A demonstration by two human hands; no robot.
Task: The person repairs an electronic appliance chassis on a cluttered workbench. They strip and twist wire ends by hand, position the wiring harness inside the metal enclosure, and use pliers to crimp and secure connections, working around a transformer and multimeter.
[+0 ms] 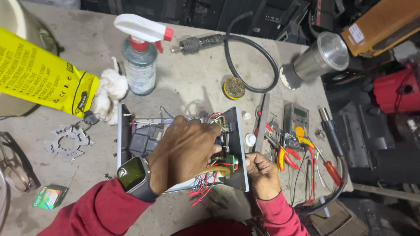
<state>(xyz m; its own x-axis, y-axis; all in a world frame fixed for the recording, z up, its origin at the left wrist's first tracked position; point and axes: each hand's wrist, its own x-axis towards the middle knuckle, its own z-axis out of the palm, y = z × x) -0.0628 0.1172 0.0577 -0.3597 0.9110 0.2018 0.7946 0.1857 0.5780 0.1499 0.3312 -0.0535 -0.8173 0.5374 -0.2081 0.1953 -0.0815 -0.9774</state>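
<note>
An open grey metal electronics box [239, 131] lies on the workbench, with a black transformer [144, 137] and tangled red, green and yellow wires [210, 181] inside. My left hand [186, 150], with a smartwatch [133, 177] on the wrist, reaches into the box; its fingers are buried among the wiring near the circuit parts, so what they touch is hidden. At the box's right side my right hand [261, 172] grips the edge of its panel.
A spray bottle [141, 59], white cotton wad [109, 94], yellow tube [41, 74] and solder-wick tin [235, 88] lie behind the box. To its right are a multimeter [295, 122], red-handled pliers [284, 155], screwdriver [332, 170], soldering iron [330, 126] and steel flask [317, 59]. A toothed metal plate [65, 142] lies left.
</note>
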